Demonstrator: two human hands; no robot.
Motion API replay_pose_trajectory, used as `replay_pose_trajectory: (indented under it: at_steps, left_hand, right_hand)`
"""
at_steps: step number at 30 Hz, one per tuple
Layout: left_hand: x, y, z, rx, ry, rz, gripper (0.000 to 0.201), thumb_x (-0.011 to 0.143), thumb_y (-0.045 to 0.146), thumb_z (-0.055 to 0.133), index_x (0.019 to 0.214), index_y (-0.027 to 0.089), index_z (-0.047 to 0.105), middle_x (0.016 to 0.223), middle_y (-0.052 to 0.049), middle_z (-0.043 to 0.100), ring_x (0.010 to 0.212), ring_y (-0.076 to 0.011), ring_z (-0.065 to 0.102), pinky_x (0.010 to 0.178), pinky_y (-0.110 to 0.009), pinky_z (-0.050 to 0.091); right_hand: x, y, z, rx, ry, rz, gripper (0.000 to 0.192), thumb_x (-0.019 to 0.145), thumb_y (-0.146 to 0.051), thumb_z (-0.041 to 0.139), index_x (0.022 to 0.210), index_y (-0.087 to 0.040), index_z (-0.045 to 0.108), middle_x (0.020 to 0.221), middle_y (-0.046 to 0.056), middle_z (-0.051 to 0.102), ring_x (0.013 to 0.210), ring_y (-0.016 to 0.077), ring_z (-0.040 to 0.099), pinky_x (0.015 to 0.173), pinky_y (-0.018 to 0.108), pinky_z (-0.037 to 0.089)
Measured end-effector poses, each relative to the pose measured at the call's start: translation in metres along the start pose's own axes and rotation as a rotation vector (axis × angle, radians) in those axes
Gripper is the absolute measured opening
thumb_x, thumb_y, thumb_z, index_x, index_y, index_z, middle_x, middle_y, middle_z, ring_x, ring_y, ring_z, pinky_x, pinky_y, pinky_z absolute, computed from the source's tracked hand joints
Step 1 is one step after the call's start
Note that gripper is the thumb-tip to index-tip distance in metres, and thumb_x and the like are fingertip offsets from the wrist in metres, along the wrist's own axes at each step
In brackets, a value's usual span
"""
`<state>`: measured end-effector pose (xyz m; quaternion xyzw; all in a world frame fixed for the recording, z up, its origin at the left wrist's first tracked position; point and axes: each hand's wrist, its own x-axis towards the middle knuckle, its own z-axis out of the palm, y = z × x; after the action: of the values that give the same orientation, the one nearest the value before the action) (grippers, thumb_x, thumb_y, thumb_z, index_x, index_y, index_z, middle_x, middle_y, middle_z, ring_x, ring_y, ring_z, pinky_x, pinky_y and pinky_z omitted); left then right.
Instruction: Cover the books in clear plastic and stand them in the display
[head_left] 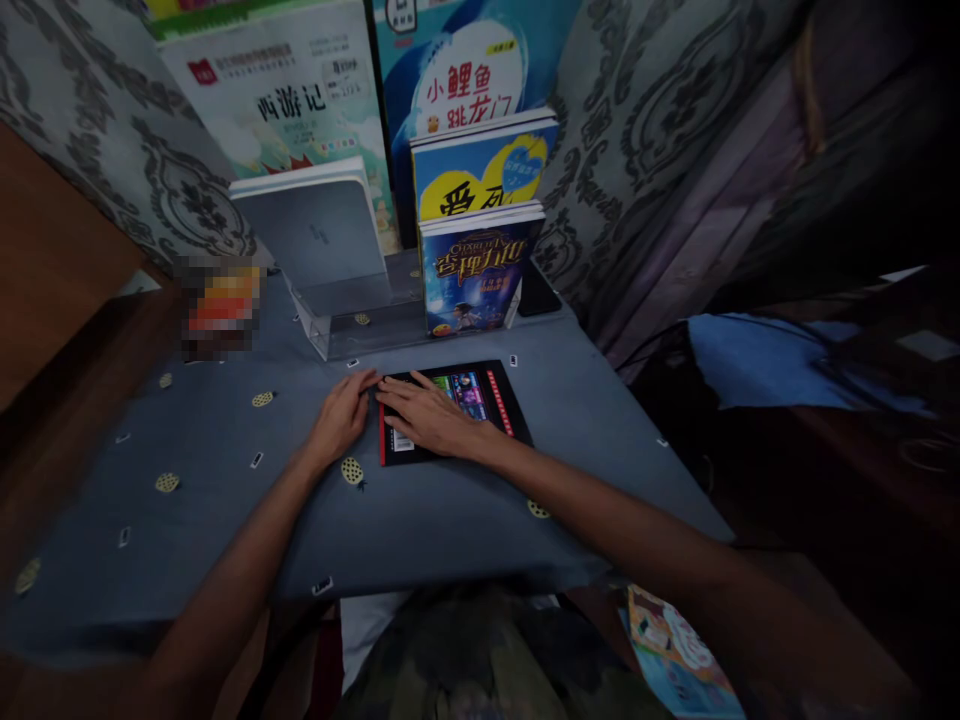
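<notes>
A thin black book [514, 400] with a red spine edge and small coloured pictures lies flat on the cloth-covered table [300, 530]. Across its left half rests my right hand [431, 415], palm down with fingers stretched out, covering part of the cover. My left hand [343, 415] lies on the cloth beside the spine, its fingers extended to the book's upper left corner. Neither hand is wrapped round anything. Just beyond the book stands a clear display stand [319, 335] with a blue comic book [480, 275] upright at its right side.
Behind the comic stands a yellow-and-blue book [480, 165]. A plain grey-backed book [315, 230] is at the stand's left. Larger books, one white-green [277, 110] and one blue [480, 50], lean at the back by the patterned curtain [622, 120]. A dark flat object [538, 292] lies right.
</notes>
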<state>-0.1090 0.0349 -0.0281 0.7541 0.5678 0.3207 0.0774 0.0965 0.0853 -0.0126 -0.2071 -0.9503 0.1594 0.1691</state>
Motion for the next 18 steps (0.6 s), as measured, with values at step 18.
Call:
replay_pose_trajectory:
  at_steps: [18]
  left_hand:
    - [0.002, 0.005, -0.003, 0.035, -0.024, -0.03, 0.04, 0.097, 0.021, 0.042, 0.135, 0.02, 0.052, 0.131, -0.011, 0.069, 0.125, -0.0259, 0.062, 0.11, -0.051, 0.047]
  right_hand:
    - [-0.039, 0.029, -0.022, -0.053, 0.054, 0.175, 0.042, 0.102, -0.025, 0.049, 0.141, -0.012, 0.057, 0.151, 0.018, 0.054, 0.144, 0.0276, 0.046, 0.122, 0.054, 0.033]
